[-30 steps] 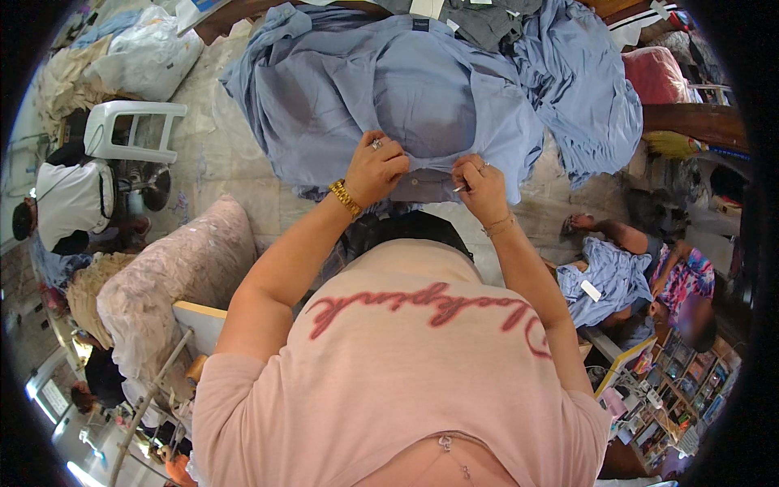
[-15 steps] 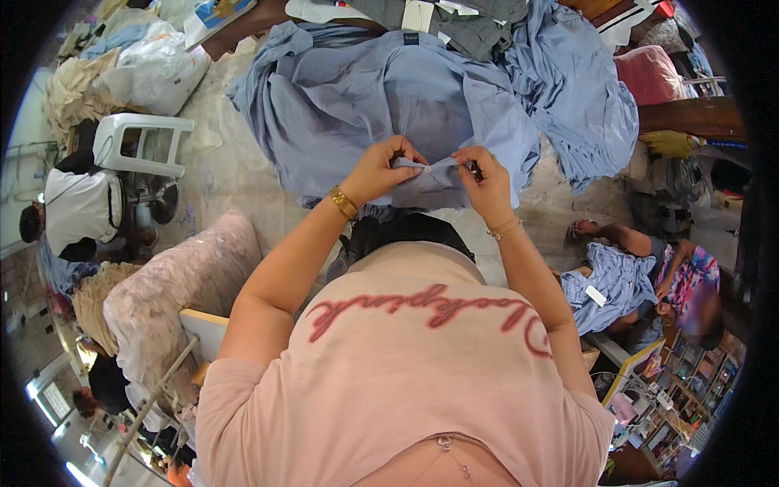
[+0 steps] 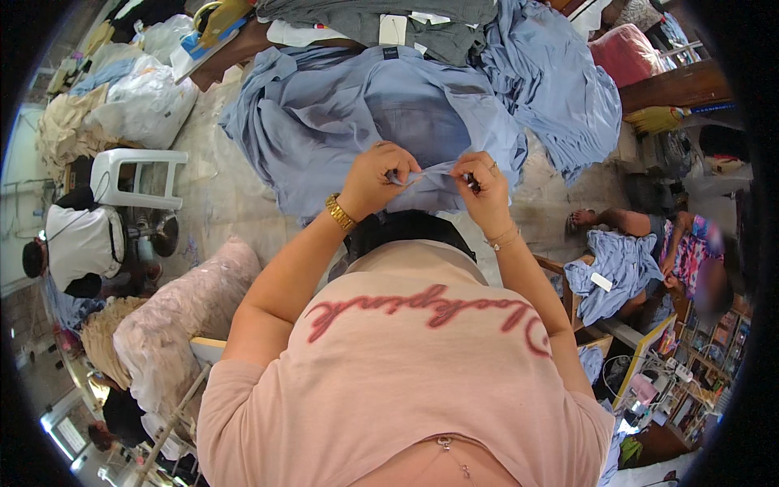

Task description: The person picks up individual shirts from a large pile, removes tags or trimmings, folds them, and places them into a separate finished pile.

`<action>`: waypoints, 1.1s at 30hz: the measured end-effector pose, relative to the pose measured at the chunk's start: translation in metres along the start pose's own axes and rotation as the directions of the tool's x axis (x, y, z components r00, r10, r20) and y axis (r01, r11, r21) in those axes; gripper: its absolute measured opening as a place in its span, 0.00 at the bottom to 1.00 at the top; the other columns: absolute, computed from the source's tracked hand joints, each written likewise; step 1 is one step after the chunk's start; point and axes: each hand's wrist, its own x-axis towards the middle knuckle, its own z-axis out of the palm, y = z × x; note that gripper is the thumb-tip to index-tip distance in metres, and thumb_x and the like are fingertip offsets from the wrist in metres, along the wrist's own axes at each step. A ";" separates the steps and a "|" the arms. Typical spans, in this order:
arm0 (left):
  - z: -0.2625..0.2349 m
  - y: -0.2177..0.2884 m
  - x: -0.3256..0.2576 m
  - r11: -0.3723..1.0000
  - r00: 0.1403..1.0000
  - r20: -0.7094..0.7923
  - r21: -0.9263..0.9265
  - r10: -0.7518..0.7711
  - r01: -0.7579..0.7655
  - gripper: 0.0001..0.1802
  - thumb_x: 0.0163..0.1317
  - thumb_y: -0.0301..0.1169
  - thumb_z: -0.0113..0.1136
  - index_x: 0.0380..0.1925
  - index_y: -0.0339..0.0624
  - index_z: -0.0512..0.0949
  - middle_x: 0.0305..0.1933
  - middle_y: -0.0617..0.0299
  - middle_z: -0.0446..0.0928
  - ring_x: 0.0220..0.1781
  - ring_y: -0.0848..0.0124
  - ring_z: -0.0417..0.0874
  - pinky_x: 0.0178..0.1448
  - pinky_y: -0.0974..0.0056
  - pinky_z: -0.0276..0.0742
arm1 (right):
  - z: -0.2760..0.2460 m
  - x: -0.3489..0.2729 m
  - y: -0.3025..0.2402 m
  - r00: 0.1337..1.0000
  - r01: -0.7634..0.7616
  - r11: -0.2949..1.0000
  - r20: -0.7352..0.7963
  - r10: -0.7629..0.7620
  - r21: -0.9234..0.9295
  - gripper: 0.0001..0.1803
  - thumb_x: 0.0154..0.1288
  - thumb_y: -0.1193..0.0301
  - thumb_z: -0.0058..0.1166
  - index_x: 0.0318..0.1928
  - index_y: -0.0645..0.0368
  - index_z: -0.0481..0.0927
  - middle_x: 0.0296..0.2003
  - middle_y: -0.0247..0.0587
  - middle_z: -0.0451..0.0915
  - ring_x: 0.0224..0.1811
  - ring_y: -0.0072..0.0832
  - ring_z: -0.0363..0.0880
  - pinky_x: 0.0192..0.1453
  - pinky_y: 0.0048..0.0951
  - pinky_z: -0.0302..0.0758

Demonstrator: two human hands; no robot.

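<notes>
A light blue shirt [image 3: 308, 114] is spread out before me, its collar with a dark label at the far side. My left hand [image 3: 373, 178], wearing a gold watch, pinches a narrow strip of the shirt's near edge. My right hand [image 3: 488, 191], with a thin bracelet, is closed on the same strip a short way to the right. The cloth between the two hands is drawn fairly straight and looks twisted. Something small and dark shows at the fingers of each hand; I cannot make out what it is.
More blue garments [image 3: 552, 89] hang at the right, and grey clothing [image 3: 446, 36] lies beyond the shirt. A white stool [image 3: 138, 178] and a large wrapped bundle [image 3: 187, 316] stand left. A seated person at right has a blue garment [image 3: 613, 272] on their lap.
My left hand has turned and its fingers have curled further over the strip. Both hands have come slightly nearer me. The button seen between them before no longer shows clearly.
</notes>
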 end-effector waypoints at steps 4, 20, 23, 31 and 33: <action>0.003 -0.004 -0.002 0.949 0.961 -0.032 0.168 0.275 -0.266 0.12 0.36 0.19 0.59 0.15 0.45 0.66 0.26 0.67 0.72 0.33 0.64 0.74 0.40 0.63 0.69 | 0.004 -0.017 0.002 0.999 -0.030 0.999 0.015 0.031 -0.042 0.11 0.43 0.85 0.53 0.29 0.58 0.74 0.31 0.38 0.73 0.27 0.32 0.75 0.28 0.26 0.72; -0.088 -0.081 0.099 0.802 0.882 0.411 0.594 -0.230 -0.068 0.14 0.49 0.45 0.59 0.31 0.49 0.76 0.27 0.63 0.76 0.37 0.67 0.77 0.50 0.58 0.62 | -0.019 0.050 0.095 0.979 -0.185 0.903 -0.157 0.132 -0.388 0.10 0.57 0.72 0.47 0.40 0.52 0.77 0.34 0.39 0.76 0.35 0.40 0.75 0.37 0.36 0.72; -0.075 -0.078 0.104 0.703 0.717 0.399 0.689 -0.571 0.177 0.19 0.50 0.50 0.58 0.33 0.48 0.77 0.32 0.62 0.79 0.40 0.66 0.77 0.53 0.54 0.60 | -0.016 0.065 0.095 0.938 -0.311 0.925 0.089 0.336 -0.217 0.11 0.56 0.67 0.49 0.39 0.54 0.78 0.36 0.43 0.77 0.37 0.42 0.75 0.42 0.36 0.71; -0.054 -0.084 0.092 0.754 0.830 0.361 0.649 -0.426 0.104 0.17 0.48 0.49 0.61 0.29 0.50 0.77 0.31 0.65 0.79 0.40 0.66 0.77 0.53 0.52 0.58 | 0.005 0.077 0.114 0.888 -0.113 0.892 0.357 0.288 -0.438 0.17 0.48 0.63 0.57 0.37 0.60 0.77 0.29 0.47 0.77 0.34 0.38 0.75 0.39 0.33 0.70; -0.056 -0.087 0.092 0.784 0.846 0.330 0.602 -0.419 0.153 0.16 0.47 0.48 0.61 0.29 0.51 0.77 0.30 0.66 0.78 0.40 0.66 0.77 0.52 0.52 0.59 | 0.007 0.090 0.102 0.892 -0.239 0.955 0.348 0.288 -0.179 0.15 0.49 0.65 0.57 0.35 0.61 0.76 0.27 0.43 0.76 0.32 0.32 0.73 0.37 0.30 0.68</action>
